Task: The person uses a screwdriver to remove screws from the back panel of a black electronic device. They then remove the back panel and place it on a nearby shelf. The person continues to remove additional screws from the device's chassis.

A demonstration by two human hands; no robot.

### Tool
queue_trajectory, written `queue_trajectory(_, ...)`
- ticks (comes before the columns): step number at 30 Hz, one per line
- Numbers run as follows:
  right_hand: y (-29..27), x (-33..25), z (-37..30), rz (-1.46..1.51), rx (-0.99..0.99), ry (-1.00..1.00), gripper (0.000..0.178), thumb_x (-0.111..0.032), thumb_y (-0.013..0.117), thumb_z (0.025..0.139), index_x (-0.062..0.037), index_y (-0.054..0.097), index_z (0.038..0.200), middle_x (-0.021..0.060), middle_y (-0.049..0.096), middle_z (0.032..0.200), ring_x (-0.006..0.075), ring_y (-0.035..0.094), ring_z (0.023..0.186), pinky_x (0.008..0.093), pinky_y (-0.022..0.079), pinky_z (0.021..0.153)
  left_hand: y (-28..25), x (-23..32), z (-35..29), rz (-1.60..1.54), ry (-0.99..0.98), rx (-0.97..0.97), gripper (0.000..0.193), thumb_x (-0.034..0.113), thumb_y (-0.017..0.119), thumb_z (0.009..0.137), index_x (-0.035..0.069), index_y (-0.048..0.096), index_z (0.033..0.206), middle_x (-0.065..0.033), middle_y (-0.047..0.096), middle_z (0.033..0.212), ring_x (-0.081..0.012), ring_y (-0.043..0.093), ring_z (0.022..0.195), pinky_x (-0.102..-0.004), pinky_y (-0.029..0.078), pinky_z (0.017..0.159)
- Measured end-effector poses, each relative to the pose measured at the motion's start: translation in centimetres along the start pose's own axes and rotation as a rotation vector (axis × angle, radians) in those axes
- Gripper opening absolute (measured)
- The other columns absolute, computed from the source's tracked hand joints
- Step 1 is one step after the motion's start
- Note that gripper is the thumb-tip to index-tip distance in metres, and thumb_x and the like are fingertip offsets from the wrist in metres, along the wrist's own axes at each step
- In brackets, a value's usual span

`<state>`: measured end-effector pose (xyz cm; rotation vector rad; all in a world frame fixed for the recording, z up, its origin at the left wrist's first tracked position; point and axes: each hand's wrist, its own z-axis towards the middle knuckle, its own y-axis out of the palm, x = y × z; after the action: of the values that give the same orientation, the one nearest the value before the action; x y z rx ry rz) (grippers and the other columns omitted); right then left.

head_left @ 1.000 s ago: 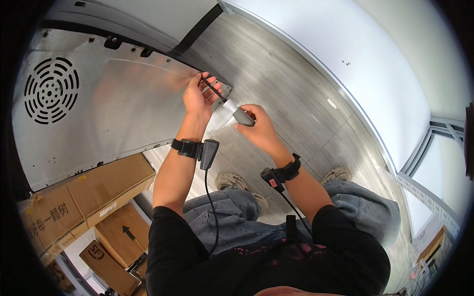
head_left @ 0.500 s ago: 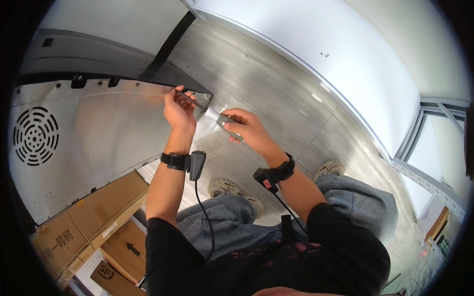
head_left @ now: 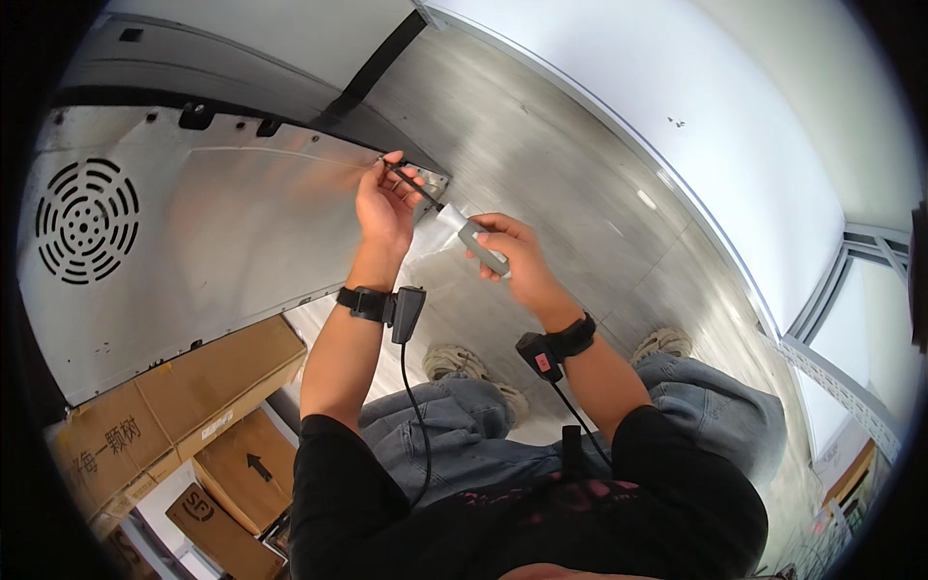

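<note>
My right hand [head_left: 514,253] is wrapped round the grey handle of a screwdriver [head_left: 485,249]. The tool has a pale front collar, and its dark shaft [head_left: 418,187] slants up and left. My left hand [head_left: 389,208] pinches with thumb and forefinger at the shaft's far end, the other fingers curled loosely beside it. Both the tip and the pinch are over the far right corner of a large metal panel [head_left: 242,232]. Whether a screw is between those fingertips is too small to tell.
The panel has a round slotted vent [head_left: 85,222] and holes along its far edge. Cardboard boxes [head_left: 184,396] stand below it at left. A white wall panel [head_left: 696,126] runs along the right, with a metal frame [head_left: 841,290]. Cables [head_left: 406,387] hang from both wrist devices.
The whole view has shifted, so panel, boxes and hands appear further right. Both hands keep nearly the same place at the panel corner, and the screwdriver handle shows more fully.
</note>
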<state>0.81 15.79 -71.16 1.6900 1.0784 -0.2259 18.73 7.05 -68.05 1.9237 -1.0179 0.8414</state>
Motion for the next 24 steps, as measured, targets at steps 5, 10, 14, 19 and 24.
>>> queue_trajectory(5, 0.2, -0.2, -0.1, 0.014, 0.001, 0.026, 0.031, -0.018, 0.055, 0.084, -0.0007, 0.057, 0.110, 0.0072, 0.062, 0.078, 0.0105, 0.054, 0.051, 0.0223, 0.037, 0.044, 0.0, 0.1, -0.3, 0.008, 0.013, -0.040, 0.032, 0.025, 0.035, 0.094, 0.004, 0.057, 0.103, -0.0072, 0.062, 0.080, -0.0183, 0.059, 0.069, -0.0261, 0.049, 0.057)
queue_trajectory(10, 0.6, -0.5, -0.3, -0.134, 0.034, -0.036, 0.028, -0.013, 0.057, 0.082, -0.0013, 0.058, 0.108, 0.0049, 0.060, 0.078, 0.0088, 0.053, 0.053, 0.0226, 0.039, 0.046, 0.3, 0.3, -0.4, 0.055, -0.004, -0.016, 0.031, 0.026, 0.036, 0.095, 0.005, 0.057, 0.103, -0.0064, 0.061, 0.078, -0.0173, 0.059, 0.070, -0.0260, 0.049, 0.059)
queue_trajectory(14, 1.2, -0.4, -0.5, -0.325, 0.086, -0.146, 0.029, -0.007, 0.062, 0.079, -0.0024, 0.058, 0.107, 0.0027, 0.058, 0.077, 0.0087, 0.053, 0.060, 0.0235, 0.042, 0.053, 0.2, 0.2, -0.3, 0.061, 0.002, -0.008, 0.031, 0.026, 0.036, 0.095, 0.006, 0.058, 0.102, -0.0053, 0.061, 0.078, -0.0159, 0.058, 0.069, -0.0261, 0.049, 0.059)
queue_trajectory(19, 1.6, 0.6, -0.5, -0.584, 0.146, -0.421, 0.032, -0.004, 0.065, 0.076, -0.0030, 0.058, 0.107, 0.0060, 0.059, 0.087, 0.0124, 0.054, 0.073, 0.0262, 0.044, 0.065, 0.3, 0.1, -0.3, 0.034, 0.000, -0.002, 0.030, 0.026, 0.037, 0.094, 0.006, 0.058, 0.103, -0.0047, 0.061, 0.078, -0.0153, 0.058, 0.070, -0.0263, 0.049, 0.061)
queue_trajectory(24, 2.4, 0.5, -0.8, -0.778, 0.264, -0.509, 0.035, -0.006, 0.067, 0.071, -0.0023, 0.058, 0.105, 0.0113, 0.058, 0.093, 0.0172, 0.055, 0.074, 0.0293, 0.045, 0.064, 0.0, 0.0, -0.1, 0.014, -0.014, 0.005, 0.031, 0.025, 0.037, 0.093, 0.006, 0.058, 0.103, -0.0046, 0.062, 0.079, -0.0155, 0.058, 0.070, -0.0272, 0.049, 0.062)
